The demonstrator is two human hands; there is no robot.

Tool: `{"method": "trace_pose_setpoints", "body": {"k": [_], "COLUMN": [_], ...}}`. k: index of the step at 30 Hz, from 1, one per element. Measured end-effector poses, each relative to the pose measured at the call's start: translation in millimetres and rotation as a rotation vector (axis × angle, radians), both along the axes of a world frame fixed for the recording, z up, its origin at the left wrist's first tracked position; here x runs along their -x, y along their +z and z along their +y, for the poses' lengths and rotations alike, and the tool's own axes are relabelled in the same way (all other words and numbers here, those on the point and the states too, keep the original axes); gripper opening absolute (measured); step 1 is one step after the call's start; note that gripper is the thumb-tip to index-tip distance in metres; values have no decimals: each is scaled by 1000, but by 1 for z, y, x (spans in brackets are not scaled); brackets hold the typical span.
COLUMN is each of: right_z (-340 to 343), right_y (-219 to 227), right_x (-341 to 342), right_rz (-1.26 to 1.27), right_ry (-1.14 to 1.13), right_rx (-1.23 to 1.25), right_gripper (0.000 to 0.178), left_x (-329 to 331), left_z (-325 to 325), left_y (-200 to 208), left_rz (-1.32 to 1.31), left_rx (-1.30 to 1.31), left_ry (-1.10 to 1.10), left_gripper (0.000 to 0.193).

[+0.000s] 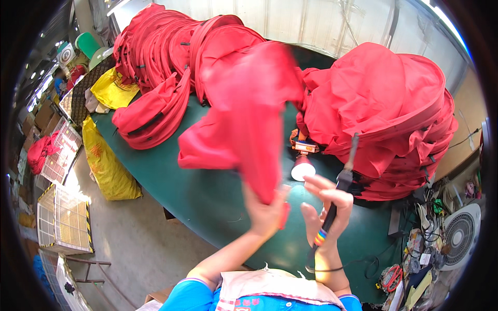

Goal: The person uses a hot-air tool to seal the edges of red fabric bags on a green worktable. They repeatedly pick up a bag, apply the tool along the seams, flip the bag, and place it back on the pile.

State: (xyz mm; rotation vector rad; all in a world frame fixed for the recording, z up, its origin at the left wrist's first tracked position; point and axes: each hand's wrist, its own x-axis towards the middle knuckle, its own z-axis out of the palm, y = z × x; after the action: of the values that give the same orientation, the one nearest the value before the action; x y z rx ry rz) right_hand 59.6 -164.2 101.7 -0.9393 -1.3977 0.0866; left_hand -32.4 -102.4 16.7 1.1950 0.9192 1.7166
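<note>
My left hand is closed on the lower end of a red fabric piece, which hangs up and away over the table and is smeared by motion. Its upper part overlaps the heaps behind. In my right hand is a soldering iron with a black handle, coloured stripes near its base and a metal tip pointing up and away. The iron leans across my palm, with some fingers raised and bent. A black cord trails near my right forearm. Just beyond my right hand lies a small red lamp with a lit white face.
A heap of red fabric bags stands on the right, and a long row of them at far left. The green table carries both. Yellow sacks, a wire cage, a white fan and tangled tools surround it.
</note>
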Motion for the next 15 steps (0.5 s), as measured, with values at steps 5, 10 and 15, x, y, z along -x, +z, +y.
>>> {"method": "trace_pose_setpoints", "body": {"k": [5,10,15], "right_z": [21,5,-16], "right_y": [-17,-14,19], "right_x": [-22,-66,-89], "right_rz": [-72,-448,248], "right_ry": [-495,-704,-529], "right_rx": [-150,-246,-616], "right_gripper": [39,39,30], "left_x": [-51,-36,-2], "left_z": [-32,-22,27], "left_y": [-10,12,12], "left_rz": [-78,-37,-516], "left_rx": [29,69,-169], "left_ry": [-657,-827,-332], "left_gripper": [85,36,71]}}
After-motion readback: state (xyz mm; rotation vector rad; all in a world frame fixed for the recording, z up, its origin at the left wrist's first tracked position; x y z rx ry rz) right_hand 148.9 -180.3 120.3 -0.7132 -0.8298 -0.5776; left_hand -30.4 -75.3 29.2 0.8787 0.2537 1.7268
